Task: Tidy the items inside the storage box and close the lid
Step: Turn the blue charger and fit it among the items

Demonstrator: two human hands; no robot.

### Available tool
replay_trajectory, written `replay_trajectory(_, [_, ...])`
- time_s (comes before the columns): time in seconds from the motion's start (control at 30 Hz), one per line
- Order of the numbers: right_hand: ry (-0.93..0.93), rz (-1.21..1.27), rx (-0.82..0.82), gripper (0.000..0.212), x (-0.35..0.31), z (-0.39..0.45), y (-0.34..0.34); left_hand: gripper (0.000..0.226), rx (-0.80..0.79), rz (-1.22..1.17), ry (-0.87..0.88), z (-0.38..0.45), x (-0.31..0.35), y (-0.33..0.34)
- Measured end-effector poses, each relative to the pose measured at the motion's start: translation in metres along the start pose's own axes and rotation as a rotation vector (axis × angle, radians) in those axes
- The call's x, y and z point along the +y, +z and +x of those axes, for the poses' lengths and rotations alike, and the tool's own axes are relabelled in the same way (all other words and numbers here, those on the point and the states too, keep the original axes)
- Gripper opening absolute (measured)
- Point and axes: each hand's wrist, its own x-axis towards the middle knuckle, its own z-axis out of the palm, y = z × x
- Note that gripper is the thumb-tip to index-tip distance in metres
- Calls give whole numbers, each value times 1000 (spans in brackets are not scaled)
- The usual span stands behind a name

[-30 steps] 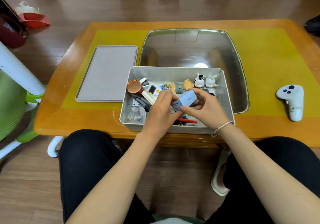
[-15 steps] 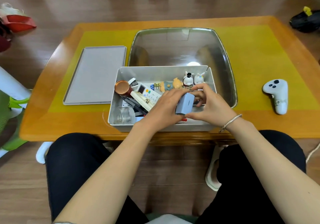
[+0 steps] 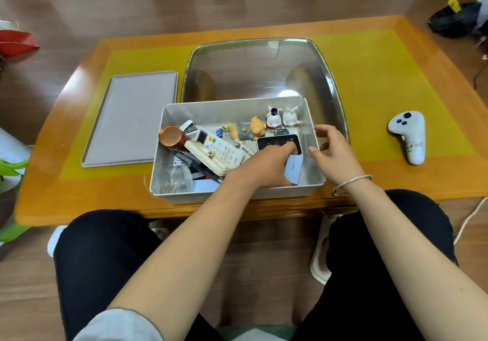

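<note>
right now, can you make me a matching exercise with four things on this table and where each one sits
Things:
1. lid
2. controller
3. copper can
4. rabbit figures

Places:
A. far right corner inside the box
B. left end inside the box
C. flat on the table, left of the box
D. on the table, right of the box

Pairs: 1-C, 2-D, 3-B, 4-A

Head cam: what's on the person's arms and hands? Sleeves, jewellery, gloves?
Both hands are bare, no gloves. The left hand has nothing on the wrist; a pale grey sleeve cuff sits pushed up the forearm. The right hand wears a thin silver bangle at the wrist.
</note>
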Motion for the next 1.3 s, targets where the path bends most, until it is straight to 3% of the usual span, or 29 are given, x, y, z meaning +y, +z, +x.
replay_trajectory(0.1, [3, 19, 2, 42, 0, 2, 1, 63, -46, 1, -97, 2, -1, 3])
replay_trajectory(0.23, [-3, 61, -6, 37, -1, 1, 1, 58, -79, -1, -142, -2, 3, 0])
replay_trajectory(0.3, [3, 88, -6, 35, 0, 1, 2, 70, -138, 12, -168, -8, 9, 1])
replay_trajectory(0.5, [13, 98, -1, 34, 1, 1, 4, 85, -153, 322, -81, -13, 33, 16])
replay_trajectory(0.87, [10, 71, 19, 34, -1, 2, 9, 80, -207, 351, -19, -23, 35, 19])
replay_trajectory(1.3, [29, 9, 24, 32, -5, 5, 10, 54, -105, 425, 38, -31, 30, 18])
